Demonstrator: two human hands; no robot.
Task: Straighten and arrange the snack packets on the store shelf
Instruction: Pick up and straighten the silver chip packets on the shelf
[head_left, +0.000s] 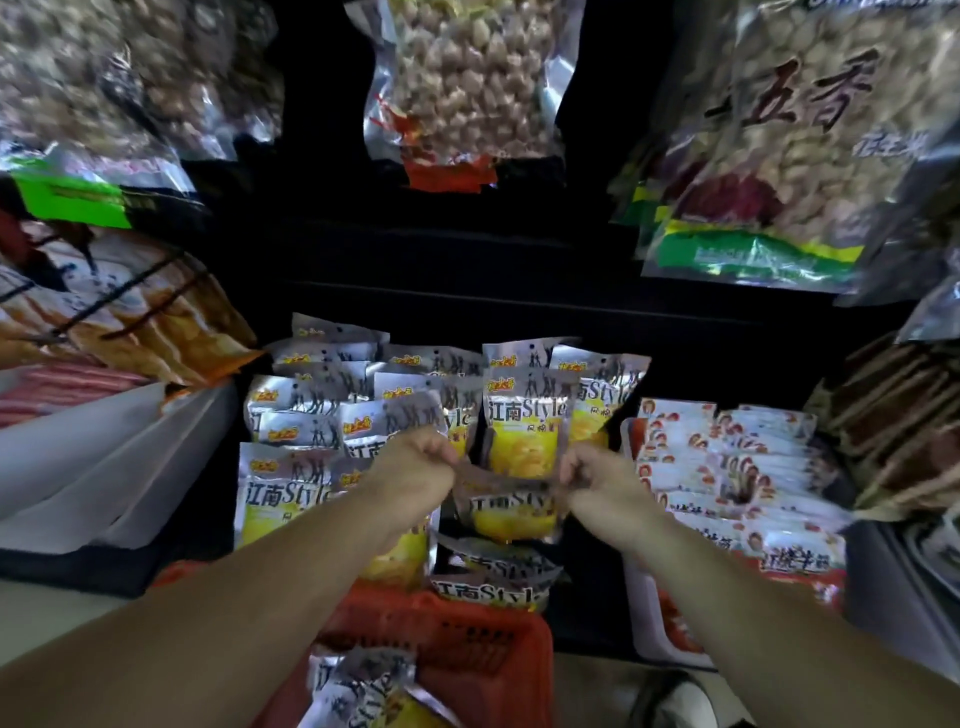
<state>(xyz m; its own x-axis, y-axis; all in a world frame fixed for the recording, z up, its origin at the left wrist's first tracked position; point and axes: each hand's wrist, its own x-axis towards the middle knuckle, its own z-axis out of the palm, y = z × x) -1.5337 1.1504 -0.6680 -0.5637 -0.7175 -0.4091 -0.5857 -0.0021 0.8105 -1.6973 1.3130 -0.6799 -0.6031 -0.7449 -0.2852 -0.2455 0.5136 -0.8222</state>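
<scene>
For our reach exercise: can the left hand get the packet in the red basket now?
Likely not yet: the left hand pinches the held packet; otherwise the basket packet lies uncovered below.

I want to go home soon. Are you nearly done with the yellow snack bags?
Partly. Several yellow packets already stand upright at the back. The left hand and right hand pinch a single packet by its top corners. Left to do: slumped packets in front, and a spare packet in the red basket.
</scene>
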